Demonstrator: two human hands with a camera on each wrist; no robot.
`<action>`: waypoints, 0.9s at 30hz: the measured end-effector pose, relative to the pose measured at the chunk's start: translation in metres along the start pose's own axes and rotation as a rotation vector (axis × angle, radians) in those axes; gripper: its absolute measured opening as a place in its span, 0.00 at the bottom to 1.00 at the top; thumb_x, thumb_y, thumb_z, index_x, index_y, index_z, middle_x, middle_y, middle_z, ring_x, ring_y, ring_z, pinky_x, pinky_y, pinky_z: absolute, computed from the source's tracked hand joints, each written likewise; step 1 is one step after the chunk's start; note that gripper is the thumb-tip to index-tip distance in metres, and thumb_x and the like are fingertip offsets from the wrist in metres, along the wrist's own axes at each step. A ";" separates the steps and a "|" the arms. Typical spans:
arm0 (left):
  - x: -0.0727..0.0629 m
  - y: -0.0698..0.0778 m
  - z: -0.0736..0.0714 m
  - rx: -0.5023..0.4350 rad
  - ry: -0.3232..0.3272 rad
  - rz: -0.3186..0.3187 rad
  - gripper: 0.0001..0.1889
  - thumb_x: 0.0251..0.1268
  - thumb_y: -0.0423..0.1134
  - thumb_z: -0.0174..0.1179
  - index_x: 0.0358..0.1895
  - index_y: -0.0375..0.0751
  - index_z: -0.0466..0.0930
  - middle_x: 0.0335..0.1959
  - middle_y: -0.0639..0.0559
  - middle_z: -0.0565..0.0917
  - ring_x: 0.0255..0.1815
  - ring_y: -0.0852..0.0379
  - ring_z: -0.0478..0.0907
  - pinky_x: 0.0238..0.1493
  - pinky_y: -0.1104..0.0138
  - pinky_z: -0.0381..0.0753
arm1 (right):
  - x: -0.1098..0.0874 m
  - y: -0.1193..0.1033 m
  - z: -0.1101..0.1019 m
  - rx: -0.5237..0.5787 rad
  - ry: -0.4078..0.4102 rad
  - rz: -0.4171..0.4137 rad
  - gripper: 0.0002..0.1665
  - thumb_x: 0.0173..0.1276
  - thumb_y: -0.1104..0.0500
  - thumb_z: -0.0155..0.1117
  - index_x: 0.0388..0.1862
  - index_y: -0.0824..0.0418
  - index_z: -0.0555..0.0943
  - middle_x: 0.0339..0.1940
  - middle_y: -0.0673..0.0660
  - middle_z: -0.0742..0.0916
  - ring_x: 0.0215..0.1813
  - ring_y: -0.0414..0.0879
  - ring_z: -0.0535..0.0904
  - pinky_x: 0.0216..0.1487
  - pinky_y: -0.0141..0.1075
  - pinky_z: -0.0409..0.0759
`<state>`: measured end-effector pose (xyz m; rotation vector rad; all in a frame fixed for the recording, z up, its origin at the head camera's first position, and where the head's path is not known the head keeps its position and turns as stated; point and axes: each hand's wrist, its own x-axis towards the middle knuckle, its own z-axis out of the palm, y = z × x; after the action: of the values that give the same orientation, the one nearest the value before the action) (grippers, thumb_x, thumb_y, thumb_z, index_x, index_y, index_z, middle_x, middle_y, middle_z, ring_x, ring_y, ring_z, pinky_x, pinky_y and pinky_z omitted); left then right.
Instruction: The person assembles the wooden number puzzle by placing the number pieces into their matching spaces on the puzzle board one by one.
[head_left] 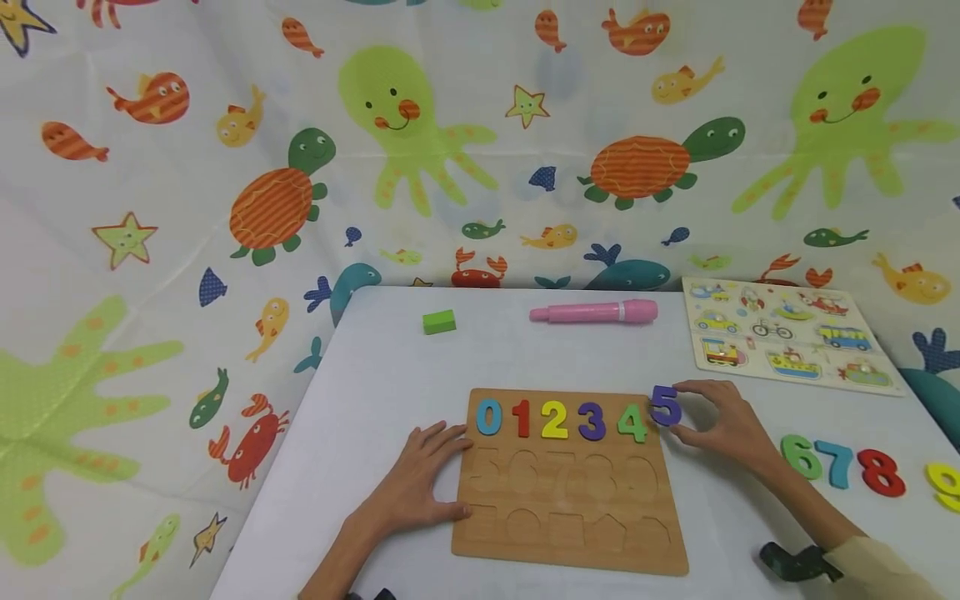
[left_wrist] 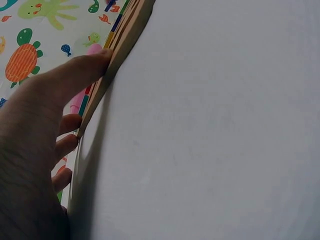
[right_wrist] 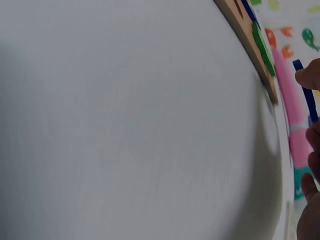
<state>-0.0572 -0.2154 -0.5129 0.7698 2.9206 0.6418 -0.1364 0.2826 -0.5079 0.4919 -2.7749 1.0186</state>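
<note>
A wooden number puzzle board [head_left: 566, 492] lies on the white table, its top row filled with a blue 0 [head_left: 489, 417], a red 1 [head_left: 521, 418], a yellow 2 [head_left: 554, 420], a purple 3 [head_left: 592, 422] and a green 4 [head_left: 632, 423]. Below them are outlined recesses. At the board's upper right corner, my right hand [head_left: 723, 421] pinches a purple number 5 [head_left: 665, 406] between thumb and finger; the right wrist view shows this piece [right_wrist: 306, 92] edge-on. My left hand [head_left: 420, 475] rests along the board's left edge, fingers spread, thumb on the rim [left_wrist: 107, 75].
Right of the board lie a green 6 [head_left: 801, 457], a blue 7 [head_left: 835, 463], a red 8 [head_left: 881, 472] and a yellow 9 [head_left: 945, 485]. Farther back are a green block [head_left: 438, 322], a pink marker [head_left: 592, 312] and a vehicle puzzle board [head_left: 787, 333]. A patterned cloth [head_left: 465, 233] hangs behind.
</note>
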 end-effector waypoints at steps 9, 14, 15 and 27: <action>-0.002 0.001 -0.001 -0.002 -0.010 -0.006 0.47 0.50 0.76 0.60 0.72 0.57 0.67 0.76 0.60 0.60 0.77 0.50 0.48 0.73 0.42 0.43 | 0.023 -0.046 0.051 0.063 0.016 -0.066 0.38 0.47 0.52 0.83 0.58 0.58 0.79 0.57 0.59 0.81 0.61 0.56 0.67 0.58 0.61 0.69; -0.002 0.000 0.000 -0.002 -0.003 0.005 0.46 0.50 0.75 0.60 0.72 0.56 0.67 0.76 0.60 0.61 0.77 0.50 0.49 0.72 0.41 0.45 | 0.028 -0.078 0.081 0.124 0.025 -0.146 0.37 0.48 0.50 0.83 0.57 0.57 0.80 0.56 0.55 0.81 0.60 0.52 0.67 0.57 0.56 0.71; -0.002 0.000 0.000 -0.001 -0.003 0.004 0.46 0.50 0.75 0.60 0.72 0.56 0.67 0.76 0.60 0.61 0.77 0.50 0.49 0.72 0.41 0.45 | 0.029 -0.084 0.087 0.137 0.028 -0.166 0.36 0.48 0.50 0.83 0.56 0.57 0.80 0.56 0.55 0.81 0.60 0.52 0.67 0.56 0.55 0.71; -0.002 -0.002 0.001 0.014 -0.001 0.012 0.48 0.49 0.78 0.58 0.73 0.57 0.66 0.76 0.61 0.59 0.78 0.51 0.47 0.73 0.42 0.43 | 0.023 -0.149 0.140 0.222 -0.003 -0.204 0.37 0.48 0.46 0.82 0.57 0.53 0.80 0.56 0.48 0.82 0.58 0.47 0.69 0.54 0.51 0.73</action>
<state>-0.0564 -0.2171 -0.5144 0.7890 2.9248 0.6223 -0.1083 0.0785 -0.5191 0.7870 -2.5595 1.2798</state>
